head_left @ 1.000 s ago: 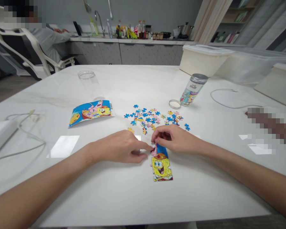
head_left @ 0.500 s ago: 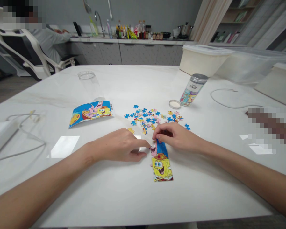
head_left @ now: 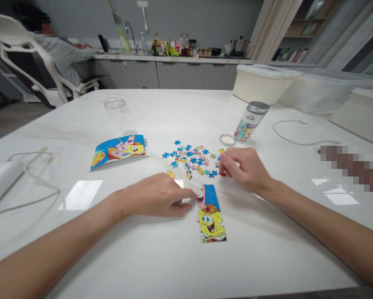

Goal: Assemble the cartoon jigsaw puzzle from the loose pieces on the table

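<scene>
A partly joined jigsaw puzzle (head_left: 212,216), a tall strip with a yellow sponge character and a pink face, lies flat on the white table. The index finger of my left hand (head_left: 164,194) reaches to the strip's upper left edge; its thumb is apart from the finger and it holds nothing. Beyond the strip is a scatter of loose puzzle pieces (head_left: 194,160), blue, yellow and pink. My right hand (head_left: 245,169) is at the right side of these pieces, fingers curled and closed. What its fingertips hold, if anything, is hidden. A reddish piece shows just below them.
A curved picture sheet (head_left: 119,151) lies left, with a clear plastic jar (head_left: 119,114) behind it. A printed can (head_left: 250,122) and a round lid (head_left: 227,139) stand right. Storage boxes (head_left: 263,85) and a cable (head_left: 276,135) lie beyond. A person (head_left: 62,54) sits back left.
My right hand has moved from the strip's top edge rightward and away, onto the loose pieces. My left hand has stayed by the strip. The view has tilted slightly upward.
</scene>
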`<state>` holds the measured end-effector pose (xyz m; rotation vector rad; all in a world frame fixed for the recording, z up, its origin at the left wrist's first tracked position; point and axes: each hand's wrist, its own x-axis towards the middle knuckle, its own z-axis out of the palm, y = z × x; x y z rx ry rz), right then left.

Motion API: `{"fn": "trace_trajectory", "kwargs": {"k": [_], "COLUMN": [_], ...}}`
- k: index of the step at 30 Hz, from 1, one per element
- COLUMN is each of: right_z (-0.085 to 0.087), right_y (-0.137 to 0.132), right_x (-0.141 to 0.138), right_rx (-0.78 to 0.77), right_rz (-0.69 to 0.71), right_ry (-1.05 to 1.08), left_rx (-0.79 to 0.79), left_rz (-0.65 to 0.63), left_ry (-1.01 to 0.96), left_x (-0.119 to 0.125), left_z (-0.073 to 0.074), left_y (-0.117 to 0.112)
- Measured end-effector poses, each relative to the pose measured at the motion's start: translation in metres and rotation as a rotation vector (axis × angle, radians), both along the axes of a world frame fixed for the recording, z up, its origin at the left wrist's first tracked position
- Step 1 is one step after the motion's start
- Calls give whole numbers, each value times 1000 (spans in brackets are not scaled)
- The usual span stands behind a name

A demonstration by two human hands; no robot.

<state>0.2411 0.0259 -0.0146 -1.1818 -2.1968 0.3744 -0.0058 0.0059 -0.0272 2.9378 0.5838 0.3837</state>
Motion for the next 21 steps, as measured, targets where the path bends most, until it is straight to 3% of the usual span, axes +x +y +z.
{"fn": "trace_trajectory", "kwargs": {"k": [4,9,12,18,21], "right_z": [-1,-1,2,6,8], "right_y": [14,21,24,34,39], "right_x": [13,18,18,21,27], "right_rx": [56,71,57,50,96], "right_rz": [-204,-276,-334,-381,-481], "right_ry": [244,294,183,-359,-493], "left_rx": [4,45,43,51,41], "left_rz": [5,6,6,7,22], "left_ry": [10,14,26,42,57], "left_x": [0,-1,-1,0,1], "left_z": [0,-1,-1,1,3], "left_y": [0,-1,-1,-1,-2]}}
